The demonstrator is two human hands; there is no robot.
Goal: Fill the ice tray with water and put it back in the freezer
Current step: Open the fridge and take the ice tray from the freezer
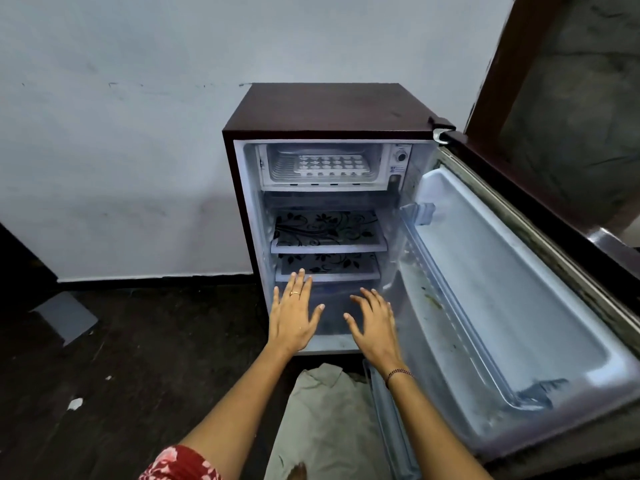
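Observation:
A white ice tray (330,165) lies in the freezer compartment (266,168) at the top of a small dark-red fridge (325,109). The fridge door (502,289) is swung wide to the right. Both of my hands are stretched out in front of the fridge's lower part, palms down, fingers spread, holding nothing. My left hand (294,315), with a ring on it, is before the lowest shelf. My right hand (375,323), with a thread bracelet at the wrist, is beside it. Both hands are well below the ice tray.
Two glass shelves with a black floral pattern (327,232) sit under the freezer. A grey cloth (322,420) lies on the dark floor before the fridge. A thermostat knob (401,156) is right of the freezer. A white wall stands behind and a wooden frame (502,64) at the right.

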